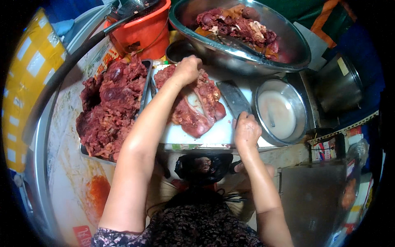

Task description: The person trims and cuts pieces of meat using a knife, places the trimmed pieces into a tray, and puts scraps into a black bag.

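A large piece of cooked reddish-brown meat (193, 117) lies spread on the white cutting board (175, 138) in front of me, pale bone or gristle showing along its middle. At its far end my left hand (188, 71) is closed on the meat, the fingertips partly hidden. On the right side of the board my right hand (248, 131) is wrapped round the handle of a cleaver (233, 98). The cleaver's broad dark blade lies flat or nearly so on the board beside the meat, pointing away from me.
Left of the board, a metal tray (144, 92) is heaped with meat chunks (113, 107). Behind stand an orange bucket (152, 41) with a long-handled strainer (133, 8) and a large steel basin (263, 64) of meat. A steel bowl (281, 113) of cloudy liquid sits right; below hangs a black bag (224, 166).
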### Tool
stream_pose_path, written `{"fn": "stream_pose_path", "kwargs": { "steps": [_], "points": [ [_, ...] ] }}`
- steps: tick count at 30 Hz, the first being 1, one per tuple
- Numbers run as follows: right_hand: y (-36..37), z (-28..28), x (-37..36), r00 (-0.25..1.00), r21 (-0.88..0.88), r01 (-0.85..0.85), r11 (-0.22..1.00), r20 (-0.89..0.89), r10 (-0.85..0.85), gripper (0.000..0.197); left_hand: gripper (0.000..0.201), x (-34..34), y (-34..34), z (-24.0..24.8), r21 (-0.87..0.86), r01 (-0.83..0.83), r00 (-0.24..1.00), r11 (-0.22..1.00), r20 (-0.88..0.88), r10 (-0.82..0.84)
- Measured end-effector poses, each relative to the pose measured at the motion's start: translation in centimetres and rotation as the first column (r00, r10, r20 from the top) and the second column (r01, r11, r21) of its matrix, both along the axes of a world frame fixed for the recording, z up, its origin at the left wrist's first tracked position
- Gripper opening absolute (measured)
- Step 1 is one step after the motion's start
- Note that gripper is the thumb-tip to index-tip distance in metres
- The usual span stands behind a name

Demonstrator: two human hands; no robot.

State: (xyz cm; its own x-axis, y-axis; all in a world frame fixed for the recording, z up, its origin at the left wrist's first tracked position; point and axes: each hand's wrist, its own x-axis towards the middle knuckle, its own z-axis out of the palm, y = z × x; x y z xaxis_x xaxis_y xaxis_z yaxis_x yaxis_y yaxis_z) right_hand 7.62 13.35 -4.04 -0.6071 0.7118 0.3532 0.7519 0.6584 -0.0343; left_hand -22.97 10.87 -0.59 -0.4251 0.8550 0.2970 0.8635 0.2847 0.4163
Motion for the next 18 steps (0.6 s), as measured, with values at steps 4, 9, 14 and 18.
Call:
{"fn": "stream_pose_path", "kwargs": {
  "steps": [4, 9, 14, 18],
  "points": [
    [0.2, 2.3, 0.3, 0.999, -0.158, -0.048, 0.986, 0.006, 0.050, 0.027, 0.021, -1.1, -2.1, 1.4, -0.085, -0.101, 0.995, 0.991, -0.027, 0.100],
    [1.0, 5.6, -5.0, 0.892, -0.125, -0.325, 0.937, -0.370, 0.260, 0.016, 0.021, -0.3, -3.5, 1.8, -0.242, -0.090, 0.995, 0.966, -0.064, 0.077],
    [3.0, 4.7, -11.8, 0.939, -0.257, -0.294, 0.920, -0.257, 0.228, 0.019, 0.023, 3.4, -2.5, 0.4, -0.180, -0.162, 0.951, 0.970, -0.291, 0.104],
    [3.7, 3.6, -12.0, 0.969, -0.471, -0.218, 0.855, -0.211, 0.131, 0.022, 0.024, 4.2, -1.9, -1.3, -0.013, -0.226, 0.959, 0.974, -0.176, 0.220]
  ]
}}
